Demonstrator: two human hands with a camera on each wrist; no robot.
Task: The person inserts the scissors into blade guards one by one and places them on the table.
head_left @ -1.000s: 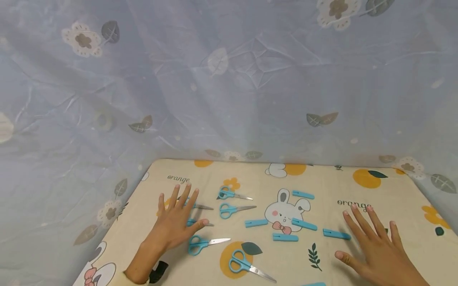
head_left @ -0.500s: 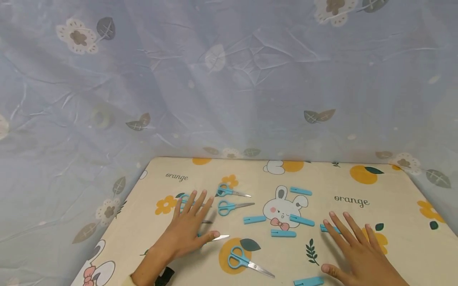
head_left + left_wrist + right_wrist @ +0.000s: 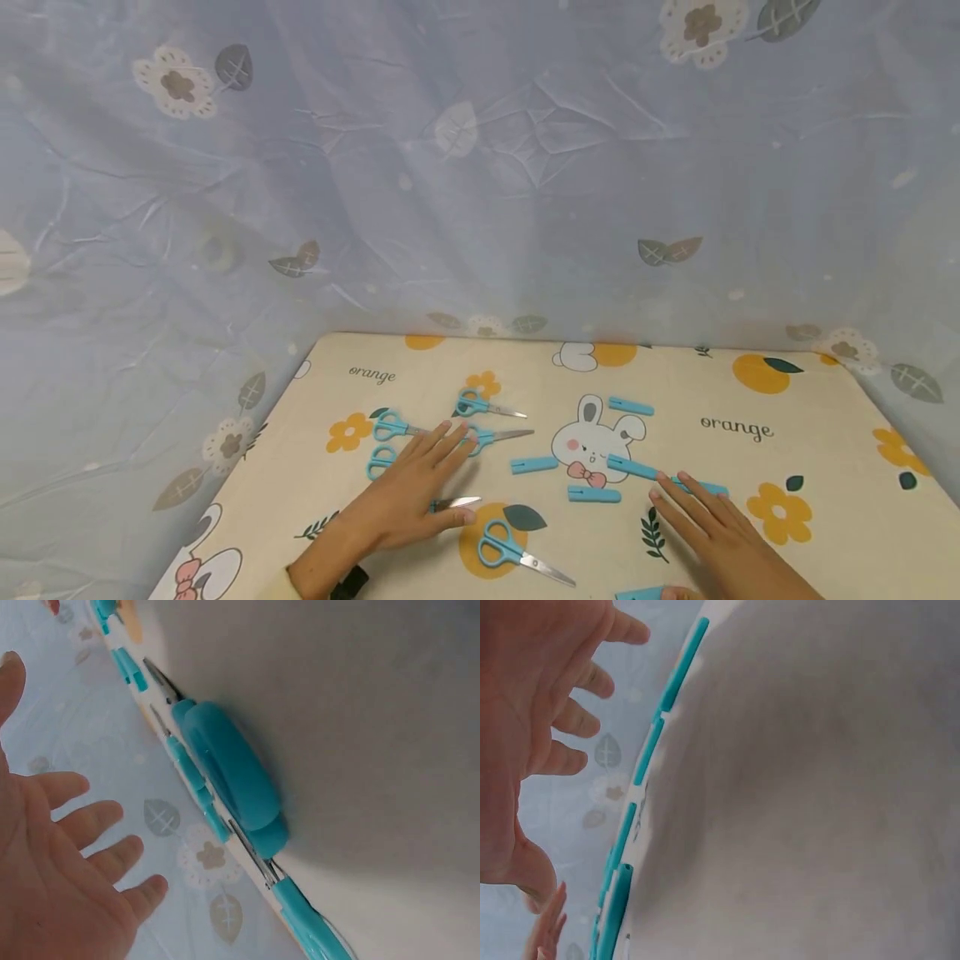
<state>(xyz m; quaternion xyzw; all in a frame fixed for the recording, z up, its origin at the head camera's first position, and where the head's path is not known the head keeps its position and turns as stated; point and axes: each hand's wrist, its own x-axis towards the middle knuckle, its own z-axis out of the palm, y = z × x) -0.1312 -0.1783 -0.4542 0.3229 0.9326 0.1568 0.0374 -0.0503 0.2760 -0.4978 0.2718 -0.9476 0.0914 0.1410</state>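
My left hand [image 3: 408, 492], fingers straight, hovers over several blue-handled scissors and hides parts of them. One pair of scissors [image 3: 501, 543] lies just right of it, blades pointing to the lower right. Another pair [image 3: 472, 403] sits beyond its fingertips. In the left wrist view the palm [image 3: 67, 885] is raised off the table and holds nothing. On the right, my right hand [image 3: 720, 533] spreads straight fingers above the blue blade covers; a cover [image 3: 701, 486] shows partly behind its fingertips and a nearer cover [image 3: 637, 593] beside its thumb. The right wrist view shows that palm [image 3: 525, 735] holding nothing too.
More blue covers lie around the printed rabbit mid-table, including one cover [image 3: 534, 465] at left and one [image 3: 631, 406] farther back. A cream patterned cloth [image 3: 825, 417] covers the table. A pale floral curtain [image 3: 525, 208] hangs behind and at the sides.
Both hands have moved inward, the left to the right and the right to the left. The scissors and covers stay where they lay on the table.
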